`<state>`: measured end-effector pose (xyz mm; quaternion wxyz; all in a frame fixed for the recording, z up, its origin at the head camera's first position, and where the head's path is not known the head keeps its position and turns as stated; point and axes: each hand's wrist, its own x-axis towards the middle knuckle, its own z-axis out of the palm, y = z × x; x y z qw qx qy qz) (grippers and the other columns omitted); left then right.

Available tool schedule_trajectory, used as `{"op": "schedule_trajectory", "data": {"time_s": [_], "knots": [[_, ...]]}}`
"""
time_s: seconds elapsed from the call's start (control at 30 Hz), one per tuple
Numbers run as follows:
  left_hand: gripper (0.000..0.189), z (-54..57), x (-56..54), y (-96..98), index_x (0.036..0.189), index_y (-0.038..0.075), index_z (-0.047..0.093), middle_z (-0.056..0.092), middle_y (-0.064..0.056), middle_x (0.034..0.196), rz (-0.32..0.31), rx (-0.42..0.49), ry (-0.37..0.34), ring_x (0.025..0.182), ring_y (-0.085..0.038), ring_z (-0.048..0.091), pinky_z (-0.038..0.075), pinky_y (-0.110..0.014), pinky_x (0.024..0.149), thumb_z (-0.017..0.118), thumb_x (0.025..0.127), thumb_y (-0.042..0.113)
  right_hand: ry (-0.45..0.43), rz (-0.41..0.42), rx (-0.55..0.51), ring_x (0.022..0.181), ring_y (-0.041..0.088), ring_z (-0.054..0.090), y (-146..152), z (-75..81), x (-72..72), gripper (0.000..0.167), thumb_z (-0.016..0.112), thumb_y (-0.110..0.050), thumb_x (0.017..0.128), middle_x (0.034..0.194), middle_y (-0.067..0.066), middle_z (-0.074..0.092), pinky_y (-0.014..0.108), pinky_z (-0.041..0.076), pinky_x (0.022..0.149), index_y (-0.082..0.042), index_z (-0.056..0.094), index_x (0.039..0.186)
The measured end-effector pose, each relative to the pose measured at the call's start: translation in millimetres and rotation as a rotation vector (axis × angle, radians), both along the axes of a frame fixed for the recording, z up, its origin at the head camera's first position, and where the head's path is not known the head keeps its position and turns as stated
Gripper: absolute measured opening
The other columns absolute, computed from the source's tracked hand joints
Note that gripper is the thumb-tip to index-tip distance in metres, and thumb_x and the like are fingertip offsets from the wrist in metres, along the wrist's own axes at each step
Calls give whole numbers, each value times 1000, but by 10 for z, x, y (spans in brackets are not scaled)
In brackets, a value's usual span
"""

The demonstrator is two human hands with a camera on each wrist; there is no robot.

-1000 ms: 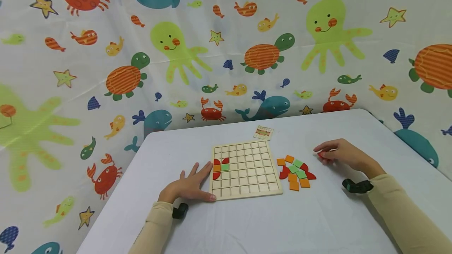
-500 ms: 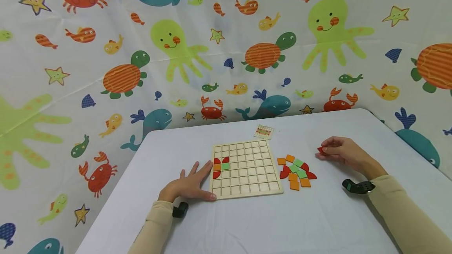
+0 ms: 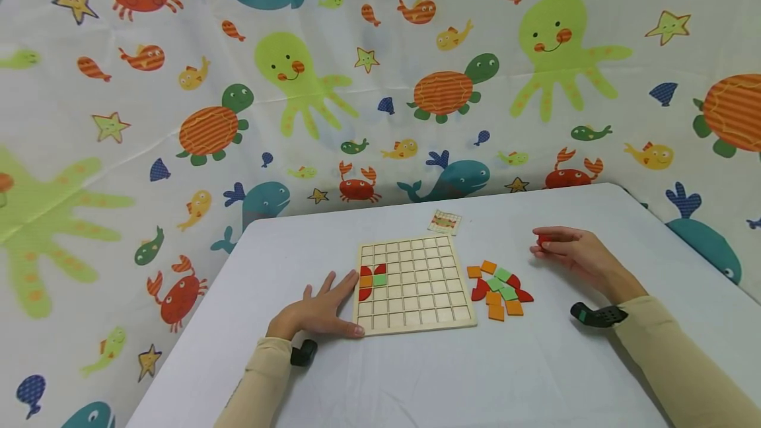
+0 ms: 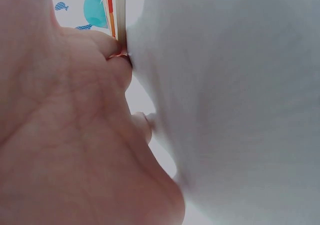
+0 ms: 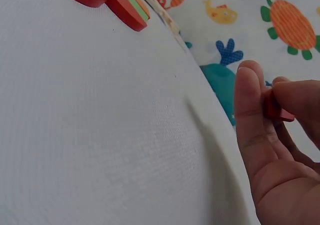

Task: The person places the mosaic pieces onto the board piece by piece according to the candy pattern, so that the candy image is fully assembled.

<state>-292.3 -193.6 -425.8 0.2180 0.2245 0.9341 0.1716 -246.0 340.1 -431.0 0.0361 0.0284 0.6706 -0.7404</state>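
Note:
My right hand [image 3: 579, 259] is above the right side of the table and pinches a small red wooden tile [image 5: 276, 109] between thumb and fingers. The fingers hide part of its shape. With fingers spread, my left hand [image 3: 318, 314] touches the left edge of a square wooden grid board [image 3: 419, 289]. Near that edge, the board carries red curved tiles [image 3: 365, 294], an orange square tile [image 3: 365, 281] and a green square tile [image 3: 379, 279]. In the left wrist view the palm [image 4: 75, 125] fills much of the frame, with the board's edge beyond the fingers.
Between the board and my right hand lies a loose group of orange tiles [image 3: 496, 312], green tiles [image 3: 495, 285] and red tiles [image 3: 478, 291]. A small pattern card [image 3: 444, 222] lies behind the board. A sea-animal curtain [image 3: 380, 84] hangs along the table's far edge.
The right hand has lifted slightly, and the red tile has turned between its fingers. My left hand stays at the board's edge; the board and its tiles keep their places.

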Motion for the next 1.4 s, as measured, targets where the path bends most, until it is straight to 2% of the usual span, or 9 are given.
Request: {"op": "schedule_trajectory", "data": {"time_s": [0.1, 0.17, 0.47, 0.6, 0.77, 0.83, 0.97, 1.17, 1.4], "knots": [[123, 10, 14, 0, 174, 18, 18, 13, -8, 179, 4, 1, -3, 163, -42, -2, -4, -77, 120, 87, 80, 58, 15, 9, -73, 102, 17, 78, -16, 6, -3, 21, 64, -6, 108, 116, 5, 78, 28, 60, 91, -15, 79, 120], [123, 19, 7, -2, 174, 18, 18, 13, -8, 179, 5, 2, -4, 163, -42, -2, -4, -77, 120, 87, 80, 58, 28, 16, -101, 103, 17, 78, -41, 10, -9, 19, 65, -7, 108, 114, 5, 79, 29, 60, 91, -17, 80, 115], [123, 48, -97, -31, 173, 15, 19, 13, -10, 179, -17, 21, -17, 163, -43, -3, -8, -76, 120, 86, 81, 61, 103, 58, -180, 106, 19, 78, -299, 42, -78, 22, 64, -6, 109, 116, 4, 80, 30, 59, 93, -17, 80, 118], [122, 47, -155, -11, 173, 17, 18, 12, -7, 180, -31, 3, -17, 163, -42, -4, -7, -75, 121, 85, 81, 61, 114, 69, -149, 105, 19, 78, -526, 107, -100, 20, 64, -6, 108, 115, 4, 80, 29, 59, 93, -17, 79, 118], [121, 63, -204, 19, 174, 17, 18, 13, -6, 180, -40, -10, -21, 163, -41, -4, -5, -75, 122, 86, 82, 58, 104, 77, -91, 103, 20, 79, -815, 216, -129, 17, 64, -5, 108, 111, 5, 80, 30, 60, 92, -2, 70, 124], [121, 56, -218, 15, 174, 17, 18, 13, -5, 180, -41, -9, -22, 163, -40, -4, -5, -75, 122, 86, 82, 58, 102, 82, -100, 102, 21, 79, -915, 249, -159, 18, 63, -4, 109, 109, 7, 80, 31, 60, 92, 3, 67, 125], [121, 33, -245, -8, 173, 17, 19, 13, -6, 180, -44, 4, -25, 163, -40, -4, -6, -75, 122, 86, 82, 58, 108, 89, -128, 100, 23, 80, -1105, 290, -260, 13, 61, -1, 109, 107, 9, 80, 31, 60, 91, 0, 69, 119], [122, 22, -281, -67, 173, 15, 19, 14, -9, 179, -47, 19, -29, 163, -42, -4, -8, -75, 121, 85, 82, 61, 130, 112, -170, 97, 24, 80, -1355, 323, -421, 15, 60, 3, 108, 104, 11, 80, 31, 60, 89, -3, 72, 112], [121, 17, -306, -113, 173, 16, 18, 14, -7, 179, -37, 7, -26, 163, -41, -4, -5, -75, 122, 86, 82, 58, 145, 133, -209, 94, 25, 80, -1562, 376, -525, 18, 57, 7, 108, 102, 12, 80, 31, 61, 87, -2, 73, 108]]}}
